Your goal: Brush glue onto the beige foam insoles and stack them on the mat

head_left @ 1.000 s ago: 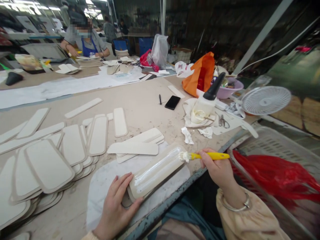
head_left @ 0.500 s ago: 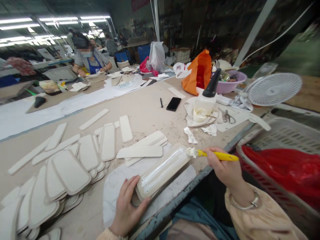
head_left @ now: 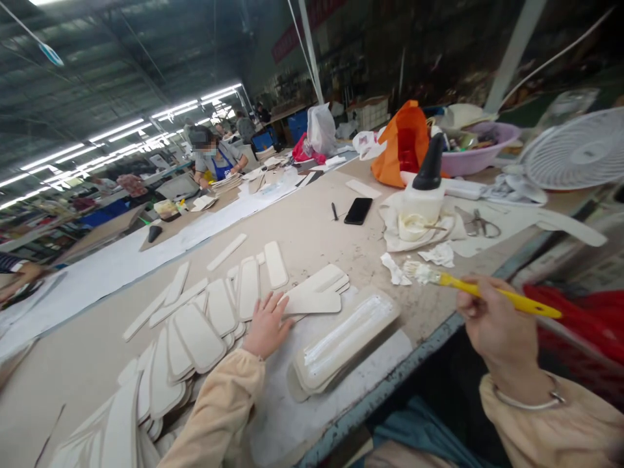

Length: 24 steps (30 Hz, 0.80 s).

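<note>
My right hand (head_left: 502,318) is closed round the yellow handle of a brush (head_left: 507,296). White paste clings to its bristles, which are beside a scrap of white tissue. My left hand (head_left: 268,324), fingers spread, is at the near end of some pale narrow panels (head_left: 312,302); whether it touches them I cannot tell. In front of me a stack of rounded rectangular panels (head_left: 348,335) lies on a white sheet (head_left: 273,416), its top one streaked with wet white glue. Many loose cream panels (head_left: 199,338) fan out to the left.
A white glue bottle with black nozzle (head_left: 422,201) stands on a cloth beside scissors (head_left: 480,224). Behind are a phone (head_left: 358,210), an orange bag (head_left: 402,146), a purple basin (head_left: 482,153) and a white fan (head_left: 580,153). The blue table edge (head_left: 375,387) runs before me. A co-worker (head_left: 217,159) sits across.
My left hand has let go of the glue-streaked panel stack and moved to the narrow panels. The brush has lifted off the top panel and moved right. The view has shifted and tilted.
</note>
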### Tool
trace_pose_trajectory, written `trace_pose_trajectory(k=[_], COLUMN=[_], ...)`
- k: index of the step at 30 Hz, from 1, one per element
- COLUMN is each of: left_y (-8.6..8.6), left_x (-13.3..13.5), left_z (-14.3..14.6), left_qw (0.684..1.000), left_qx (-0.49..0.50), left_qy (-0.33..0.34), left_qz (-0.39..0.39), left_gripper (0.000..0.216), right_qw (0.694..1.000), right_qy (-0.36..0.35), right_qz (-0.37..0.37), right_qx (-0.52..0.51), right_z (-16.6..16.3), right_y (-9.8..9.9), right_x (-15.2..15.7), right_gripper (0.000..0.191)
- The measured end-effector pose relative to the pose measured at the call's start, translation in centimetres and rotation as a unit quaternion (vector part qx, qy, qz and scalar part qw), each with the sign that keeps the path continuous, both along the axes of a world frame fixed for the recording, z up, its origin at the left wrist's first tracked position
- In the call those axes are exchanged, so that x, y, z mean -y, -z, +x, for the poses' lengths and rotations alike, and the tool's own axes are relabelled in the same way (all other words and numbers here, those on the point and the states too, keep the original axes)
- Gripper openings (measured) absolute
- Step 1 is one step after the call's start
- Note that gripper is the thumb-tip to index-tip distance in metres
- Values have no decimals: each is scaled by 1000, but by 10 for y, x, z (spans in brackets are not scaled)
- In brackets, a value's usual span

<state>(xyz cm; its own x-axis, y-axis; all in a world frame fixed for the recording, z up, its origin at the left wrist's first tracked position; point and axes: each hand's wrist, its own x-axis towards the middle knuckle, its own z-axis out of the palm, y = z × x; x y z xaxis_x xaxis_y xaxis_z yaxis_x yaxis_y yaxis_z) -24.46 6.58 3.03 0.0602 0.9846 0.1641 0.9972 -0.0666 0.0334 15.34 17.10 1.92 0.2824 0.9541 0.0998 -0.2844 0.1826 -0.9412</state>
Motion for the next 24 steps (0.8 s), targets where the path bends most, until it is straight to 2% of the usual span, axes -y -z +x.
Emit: trace_pose_trajectory(k=[4,7,9,12,15,17,19,21,22,24], left_y=[8,3,-9,-38,-68,-79,-82,-78,-74,-67], left_x=[-23,-28,-28,-24,-14,-7,0,6,9,16], left_z=[1,2,4,16,42,67,94,118,126,134], left_qw=[999,999,999,999,996,992,983,974,968,948], left_qx=[-1,3,9,26,64,113,154,188,210,275], left_qy=[38,43,39,33,45,60,71,76,75,63], left_qz=[-28,-25,-5,33,30,-19,-68,-102,-117,-146], left_gripper=[28,21,24,28,27,26,28,30,30,26], right_qw=[999,993,986,979,980,976,965,959,962,970], right_qy=[15,15,17,-7,-78,-141,-208,-234,-215,-131], right_qz=[9,36,61,96,116,127,135,124,108,71], right_qx=[45,111,157,178,141,108,84,97,125,193], right_z=[3,0,-4,-12,-21,-27,-33,-39,-41,-44], right_y=[2,0,-2,-4,-4,-4,-4,-3,-2,2], right_x=[5,12,16,21,25,29,35,43,46,49], right_gripper=[18,23,24,21,19,23,30,34,35,34])
